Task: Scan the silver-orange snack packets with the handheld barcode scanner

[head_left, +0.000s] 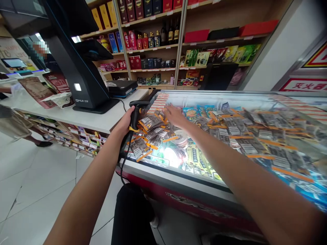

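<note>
My left hand (pixel 125 121) is wrapped round the handle of a black barcode scanner (pixel 136 109), whose head points over the glass lid of a chest freezer (pixel 178 177). The scanner's black cable hangs down by the freezer's left end. My right hand (pixel 173 115) lies flat with fingers spread on small packets with orange strips (pixel 150 131) that are laid out in rows on the glass. Many more of these packets (pixel 255 136) cover the lid to the right.
A white counter (pixel 76 117) on the left carries a black till screen stand (pixel 81 78) and a black device (pixel 122 87). Shelves of bottles and boxes (pixel 153 41) line the back wall. Another person (pixel 15 126) stands at far left. White tiled floor lies below.
</note>
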Tool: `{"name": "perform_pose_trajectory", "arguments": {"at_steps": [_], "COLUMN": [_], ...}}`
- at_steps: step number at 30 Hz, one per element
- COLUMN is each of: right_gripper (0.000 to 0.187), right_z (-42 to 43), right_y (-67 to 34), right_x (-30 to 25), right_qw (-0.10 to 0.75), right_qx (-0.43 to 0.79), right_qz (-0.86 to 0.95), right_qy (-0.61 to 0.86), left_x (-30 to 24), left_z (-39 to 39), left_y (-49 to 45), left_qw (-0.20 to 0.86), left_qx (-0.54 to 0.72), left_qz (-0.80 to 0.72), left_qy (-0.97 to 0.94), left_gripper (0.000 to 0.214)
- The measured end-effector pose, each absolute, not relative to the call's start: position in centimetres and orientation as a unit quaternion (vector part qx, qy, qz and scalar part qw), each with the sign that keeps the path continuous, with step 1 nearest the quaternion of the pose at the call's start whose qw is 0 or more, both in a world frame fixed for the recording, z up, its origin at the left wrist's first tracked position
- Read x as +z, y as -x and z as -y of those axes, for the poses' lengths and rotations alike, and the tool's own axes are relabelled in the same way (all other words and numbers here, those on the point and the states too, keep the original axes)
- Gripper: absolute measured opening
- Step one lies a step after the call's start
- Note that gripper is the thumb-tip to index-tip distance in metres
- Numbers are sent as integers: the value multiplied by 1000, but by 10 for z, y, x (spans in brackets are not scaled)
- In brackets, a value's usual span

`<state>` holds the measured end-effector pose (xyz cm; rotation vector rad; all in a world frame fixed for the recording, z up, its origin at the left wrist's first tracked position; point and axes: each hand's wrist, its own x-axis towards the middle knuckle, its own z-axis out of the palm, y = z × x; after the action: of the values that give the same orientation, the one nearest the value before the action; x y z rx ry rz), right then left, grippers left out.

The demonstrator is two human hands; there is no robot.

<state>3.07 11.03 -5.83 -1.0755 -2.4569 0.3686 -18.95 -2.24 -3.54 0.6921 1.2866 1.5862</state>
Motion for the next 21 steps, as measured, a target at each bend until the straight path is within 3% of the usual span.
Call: {"name": "perform_pose_trajectory", "arguments": {"at_steps": [4, 13, 17, 21], "right_gripper": [75, 58, 53, 52], "right_z": [-108, -61, -54, -47], "right_y": [-22, -35, -37, -47], "right_x": [-65, -75, -73, -65], "right_qw": [166, 182, 213, 306], "right_qx": [119, 74, 108, 104], "right_qz": [900, 904, 899, 886], "right_qy": [384, 380, 366, 333], "left_x": [-42, -54, -54, -54], "left_z": [33, 67, 79, 83], "left_y": [188, 178, 169, 166], "left_qw": [486, 393, 412, 432], "left_qx": [595, 519, 551, 611], "left_qz": [-539, -596, -584, -574], "left_qy": [-345, -470, -431, -333], "left_gripper": [44, 50, 46, 41]}}
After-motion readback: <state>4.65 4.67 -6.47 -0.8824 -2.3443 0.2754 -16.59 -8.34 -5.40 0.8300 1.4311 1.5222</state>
